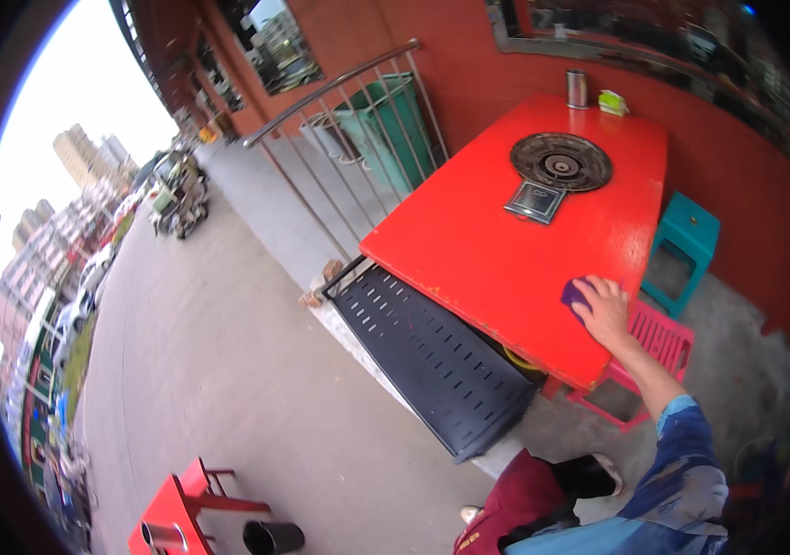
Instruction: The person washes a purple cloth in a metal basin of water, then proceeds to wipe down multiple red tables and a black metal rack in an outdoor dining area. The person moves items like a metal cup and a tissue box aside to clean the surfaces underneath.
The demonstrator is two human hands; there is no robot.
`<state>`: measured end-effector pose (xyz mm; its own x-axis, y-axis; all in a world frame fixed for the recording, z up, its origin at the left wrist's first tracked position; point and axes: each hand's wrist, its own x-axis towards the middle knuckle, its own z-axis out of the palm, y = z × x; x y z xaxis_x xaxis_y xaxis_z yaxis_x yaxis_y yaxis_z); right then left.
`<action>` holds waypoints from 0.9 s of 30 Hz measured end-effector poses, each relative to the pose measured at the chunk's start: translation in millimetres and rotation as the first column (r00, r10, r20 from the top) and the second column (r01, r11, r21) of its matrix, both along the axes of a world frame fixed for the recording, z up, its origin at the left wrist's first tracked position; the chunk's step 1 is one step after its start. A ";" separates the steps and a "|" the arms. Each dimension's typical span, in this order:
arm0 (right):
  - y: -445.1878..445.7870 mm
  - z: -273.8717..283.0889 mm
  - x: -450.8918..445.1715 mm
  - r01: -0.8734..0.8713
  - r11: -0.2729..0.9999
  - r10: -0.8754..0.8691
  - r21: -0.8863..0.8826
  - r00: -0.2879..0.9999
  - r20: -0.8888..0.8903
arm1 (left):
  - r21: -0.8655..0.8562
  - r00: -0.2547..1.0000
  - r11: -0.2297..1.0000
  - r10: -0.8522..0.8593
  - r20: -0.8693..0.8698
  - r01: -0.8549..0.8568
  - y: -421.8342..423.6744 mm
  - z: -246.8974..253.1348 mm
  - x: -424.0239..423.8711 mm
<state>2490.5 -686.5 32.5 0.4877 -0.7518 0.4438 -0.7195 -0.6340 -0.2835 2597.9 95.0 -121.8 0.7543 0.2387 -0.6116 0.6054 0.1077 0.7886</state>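
My right hand [605,310] presses a bunched purple cloth [574,297] flat against the red tabletop [492,267], close to its right edge. The fingers are bent over the cloth and cover part of it. Farther up the table a round, dark metal burner or grill plate [561,163] is set into the surface. A square metal panel [535,201] adjoins it. At the wall end stand a metal cylinder [576,89] and a small green-and-white packet [613,103]. My left hand is out of view.
A pink plastic stool [659,340] and a teal stool [682,250] stand along the table's right side. Below its left edge lies a slotted black metal panel [429,354]. Beyond are a metal railing [339,62] and green bin [395,132]. Another red table [166,510] stands at lower left.
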 end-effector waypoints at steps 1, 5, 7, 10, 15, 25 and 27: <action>6.0 0.0 7.9 0.074 0.997 -0.074 -0.008 0.997 0.015 | 0.066 0.995 0.997 -0.037 -0.090 0.043 16.7 -7.5 36.8; 23.9 -3.0 8.8 0.289 0.952 -0.297 -0.095 0.952 -0.078 | 0.016 0.950 0.951 -0.307 -0.051 0.309 -26.3 -48.1 192.8; 27.3 -3.4 12.3 0.362 0.927 -0.368 -0.094 0.928 -0.052 | 0.015 0.863 0.863 -0.505 0.018 0.505 -69.7 -30.8 261.3; 30.0 -8.1 33.9 0.421 0.901 -0.429 -0.107 0.901 -0.070 | 0.016 0.738 0.743 -0.667 0.100 0.669 -133.3 -17.9 342.4; 36.2 -6.6 62.6 0.550 0.831 -0.552 -0.079 0.834 -0.002 | 0.140 0.479 0.512 -0.852 0.211 0.848 -255.0 21.2 449.4; 153.4 -8.2 70.1 0.382 0.679 -0.733 0.627 0.394 0.554 | 0.624 -0.085 0.226 -0.900 0.428 0.748 -515.9 104.7 591.6; 197.5 -20.1 61.8 0.060 0.660 -0.743 0.749 -0.099 0.662 | 0.651 -0.212 0.213 -0.834 0.509 0.728 -568.1 109.5 612.2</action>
